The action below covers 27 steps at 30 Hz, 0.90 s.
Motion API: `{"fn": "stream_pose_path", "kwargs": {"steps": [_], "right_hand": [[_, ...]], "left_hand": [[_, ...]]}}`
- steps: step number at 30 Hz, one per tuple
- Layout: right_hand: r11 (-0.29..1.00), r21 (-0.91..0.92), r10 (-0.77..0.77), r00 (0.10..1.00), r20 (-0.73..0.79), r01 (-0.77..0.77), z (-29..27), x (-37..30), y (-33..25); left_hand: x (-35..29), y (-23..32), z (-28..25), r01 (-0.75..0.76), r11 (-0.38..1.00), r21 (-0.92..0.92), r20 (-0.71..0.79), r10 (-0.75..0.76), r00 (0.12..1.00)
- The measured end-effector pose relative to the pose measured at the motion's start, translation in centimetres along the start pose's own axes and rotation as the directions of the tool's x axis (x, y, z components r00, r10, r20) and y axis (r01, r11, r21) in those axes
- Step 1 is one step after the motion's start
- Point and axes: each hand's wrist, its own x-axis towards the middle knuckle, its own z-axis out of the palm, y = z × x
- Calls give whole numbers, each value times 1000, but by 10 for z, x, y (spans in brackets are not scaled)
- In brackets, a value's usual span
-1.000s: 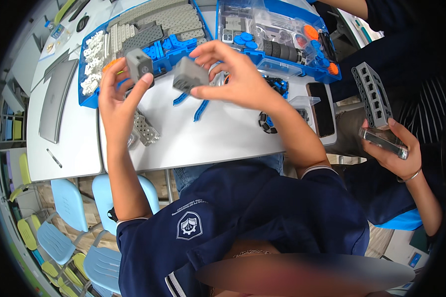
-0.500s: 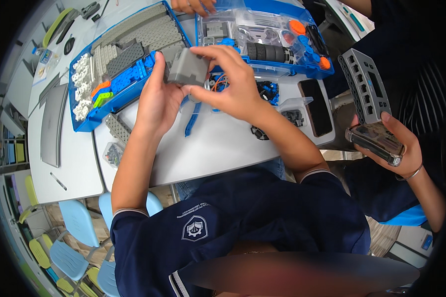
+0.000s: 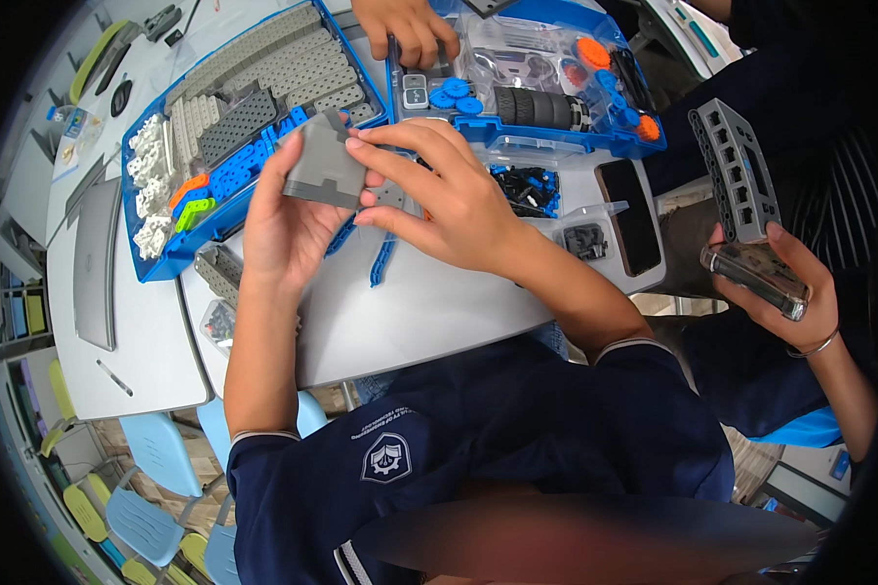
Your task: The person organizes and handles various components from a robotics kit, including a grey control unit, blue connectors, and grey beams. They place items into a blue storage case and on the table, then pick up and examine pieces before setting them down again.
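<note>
My left hand (image 3: 288, 229) is closed around one side of a grey boxy plastic module (image 3: 327, 164), thumb against its edge. The fingertips of my right hand (image 3: 454, 200) touch the module's other side, so both hands hold it up, tilted, above the table. Below it, a grey perforated plate (image 3: 388, 195) shows partly behind my right fingers. A blue curved strip (image 3: 381, 258) lies on the white table just beneath. Behind my hands stands a blue case (image 3: 171, 255) of grey perforated beams and plates, with white, orange, blue and green pieces along its near side.
Another person's hand (image 3: 407, 29) reaches into a second blue case (image 3: 556, 136) with wheels and gears. At right, a person's hand (image 3: 800, 307) holds a grey module with ports (image 3: 741, 171) and a phone. A black phone (image 3: 627, 214) lies near the table's right edge.
Both my hands have shifted left and slightly down, and the grey module has turned to show a broader face. The other person's hand has moved down into the second case.
</note>
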Motion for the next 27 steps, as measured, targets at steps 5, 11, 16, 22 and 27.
{"fn": "stream_pose_path", "kwargs": {"steps": [5, 11, 16, 22, 27], "right_hand": [[1000, -24, 2, 1000, 3, -2, -1, -2, 2], [998, -60, -11, 1000, 1, 12, 1, -2, 4], [998, -65, -18, 1000, 4, 18, 1, -1, 4], [996, -78, -31, 999, 10, 31, 2, -2, 4], [996, -79, -36, 999, 19, 37, 3, -3, 4]], "left_hand": [[3, 8, -7, -61, 985, -164, -31, 57, 998], [3, 15, -15, -109, 938, -328, 0, 116, 993], [2, 17, -17, -137, 892, -432, 33, 167, 985], [3, 19, -20, -120, 845, -521, 78, 187, 979], [2, 18, -20, -127, 846, -517, 65, 186, 980]]}}
